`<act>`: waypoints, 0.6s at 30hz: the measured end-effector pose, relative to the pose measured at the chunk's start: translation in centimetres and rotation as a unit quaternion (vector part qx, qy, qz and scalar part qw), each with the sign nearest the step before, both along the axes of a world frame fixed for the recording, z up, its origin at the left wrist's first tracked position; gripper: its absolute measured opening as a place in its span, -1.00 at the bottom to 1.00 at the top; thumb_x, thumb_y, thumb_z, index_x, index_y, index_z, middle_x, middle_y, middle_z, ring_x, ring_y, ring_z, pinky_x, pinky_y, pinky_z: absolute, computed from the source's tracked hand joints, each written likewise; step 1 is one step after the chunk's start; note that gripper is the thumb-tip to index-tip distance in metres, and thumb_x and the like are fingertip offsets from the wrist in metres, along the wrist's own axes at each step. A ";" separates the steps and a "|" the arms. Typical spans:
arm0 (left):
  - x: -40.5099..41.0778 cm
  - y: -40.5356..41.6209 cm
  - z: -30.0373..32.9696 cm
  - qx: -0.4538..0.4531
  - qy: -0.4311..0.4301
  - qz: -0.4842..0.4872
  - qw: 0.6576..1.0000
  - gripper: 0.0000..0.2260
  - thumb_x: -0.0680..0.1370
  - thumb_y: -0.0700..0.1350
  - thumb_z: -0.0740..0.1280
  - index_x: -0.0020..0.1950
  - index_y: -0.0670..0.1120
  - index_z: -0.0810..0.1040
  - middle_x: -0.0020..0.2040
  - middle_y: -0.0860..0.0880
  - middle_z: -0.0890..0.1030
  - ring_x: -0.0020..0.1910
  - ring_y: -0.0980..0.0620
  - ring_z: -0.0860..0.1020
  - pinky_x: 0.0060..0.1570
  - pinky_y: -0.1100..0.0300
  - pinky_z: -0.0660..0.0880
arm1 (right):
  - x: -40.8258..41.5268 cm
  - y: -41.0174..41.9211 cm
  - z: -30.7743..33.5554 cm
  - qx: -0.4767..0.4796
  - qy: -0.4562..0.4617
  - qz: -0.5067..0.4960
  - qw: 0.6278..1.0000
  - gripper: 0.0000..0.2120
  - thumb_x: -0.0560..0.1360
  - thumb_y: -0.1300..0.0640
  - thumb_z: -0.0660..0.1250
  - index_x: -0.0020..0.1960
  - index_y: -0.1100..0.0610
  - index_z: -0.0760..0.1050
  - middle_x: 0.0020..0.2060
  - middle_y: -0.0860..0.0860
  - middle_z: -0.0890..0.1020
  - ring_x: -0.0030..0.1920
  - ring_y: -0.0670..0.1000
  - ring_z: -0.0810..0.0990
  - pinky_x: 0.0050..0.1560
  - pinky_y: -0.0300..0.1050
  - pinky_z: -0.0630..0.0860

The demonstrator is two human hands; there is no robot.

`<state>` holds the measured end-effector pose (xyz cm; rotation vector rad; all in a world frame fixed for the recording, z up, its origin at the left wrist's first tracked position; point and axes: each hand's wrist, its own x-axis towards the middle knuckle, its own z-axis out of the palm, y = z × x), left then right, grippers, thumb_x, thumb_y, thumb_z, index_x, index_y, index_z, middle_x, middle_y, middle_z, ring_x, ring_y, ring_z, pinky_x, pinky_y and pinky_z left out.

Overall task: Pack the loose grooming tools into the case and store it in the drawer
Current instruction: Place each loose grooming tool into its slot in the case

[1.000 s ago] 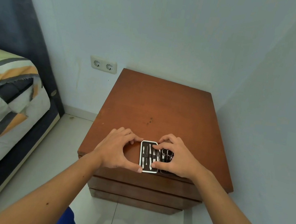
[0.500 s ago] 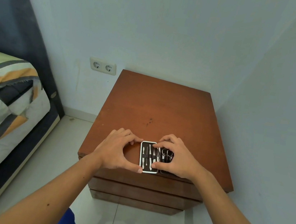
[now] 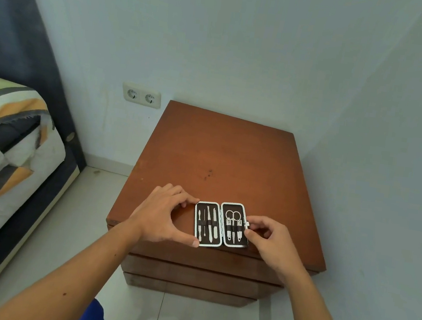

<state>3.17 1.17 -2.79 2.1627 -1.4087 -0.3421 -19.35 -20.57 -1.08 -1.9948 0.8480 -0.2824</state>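
Observation:
The grooming case (image 3: 221, 224) lies open flat near the front edge of the brown nightstand (image 3: 222, 150). Its dark lining holds several metal tools: thin files on the left half, small scissors (image 3: 233, 215) and clippers on the right half. My left hand (image 3: 163, 215) steadies the left half, thumb at its front corner and fingertips at its back corner. My right hand (image 3: 268, 237) pinches the small metal clasp on the right edge of the case. The nightstand's drawers (image 3: 197, 276) below are closed.
A bed (image 3: 4, 154) with a striped cover stands to the left, with tiled floor between it and the nightstand. A double wall socket (image 3: 141, 95) sits on the back wall. A wall runs close along the nightstand's right side.
My right hand has slid off the top of the right half to the case's right edge, which uncovers the scissors and clippers. The left hand has stayed in place.

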 end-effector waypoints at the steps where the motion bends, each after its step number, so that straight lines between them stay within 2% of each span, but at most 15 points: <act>1: 0.0 0.0 0.0 -0.002 0.002 0.002 1.000 -0.08 0.19 0.66 0.44 0.44 0.23 0.52 0.08 0.34 0.44 0.12 0.21 0.42 0.20 0.20 0.34 | 0.2 -0.2 0.5 0.034 -0.010 0.007 0.999 -0.76 0.53 0.27 0.50 0.13 0.00 0.69 -0.06 -0.01 0.72 -0.12 -0.02 0.57 -0.12 -0.40 0.45; 4: 0.0 0.0 0.0 -0.006 0.005 0.005 1.000 -0.09 0.20 0.65 0.45 0.44 0.24 0.52 0.07 0.34 0.45 0.11 0.22 0.42 0.20 0.19 0.35 | 0.9 -1.2 1.3 0.075 0.007 0.037 0.996 -0.76 0.54 0.30 0.49 0.12 0.03 0.65 -0.09 0.06 0.78 -0.17 -0.01 0.55 -0.03 -0.19 0.48; 7: 0.0 0.0 0.0 -0.007 0.007 0.008 1.000 -0.14 0.24 0.64 0.43 0.44 0.26 0.54 0.06 0.34 0.45 0.12 0.24 0.41 0.21 0.16 0.36 | 2.2 -2.5 2.1 0.083 0.024 0.046 0.995 -0.75 0.55 0.33 0.46 0.13 0.04 0.66 -0.07 0.10 0.78 -0.11 0.00 0.65 0.09 -0.04 0.58; 11: 0.1 0.0 -0.1 -0.009 0.010 0.008 1.000 -0.24 0.31 0.63 0.40 0.41 0.29 0.57 0.08 0.33 0.48 0.13 0.20 0.43 0.21 0.12 0.39 | 4.9 -4.4 3.6 0.078 0.040 0.088 0.992 -0.73 0.57 0.37 0.42 0.14 0.06 0.69 -0.01 0.14 0.76 -0.02 0.04 0.72 0.06 -0.10 0.64; 15: 0.1 0.0 -0.2 -0.004 0.007 0.005 1.000 -0.26 0.33 0.63 0.38 0.42 0.31 0.57 0.12 0.34 0.46 0.16 0.20 0.42 0.22 0.16 0.37 | 7.7 -4.9 5.8 0.051 0.053 0.119 0.990 -0.75 0.57 0.32 0.44 0.17 0.06 0.71 0.04 0.04 0.76 0.13 0.06 0.72 0.12 -0.18 0.62; 18: 0.1 0.0 -0.2 -0.003 -0.001 0.008 1.000 -0.26 0.32 0.63 0.39 0.40 0.30 0.58 0.11 0.34 0.46 0.15 0.19 0.42 0.23 0.16 0.36 | 8.5 -4.5 7.4 0.009 0.058 0.158 0.986 -0.77 0.57 0.24 0.46 0.15 -0.02 0.73 0.03 -0.04 0.76 0.07 -0.02 0.68 0.07 -0.20 0.57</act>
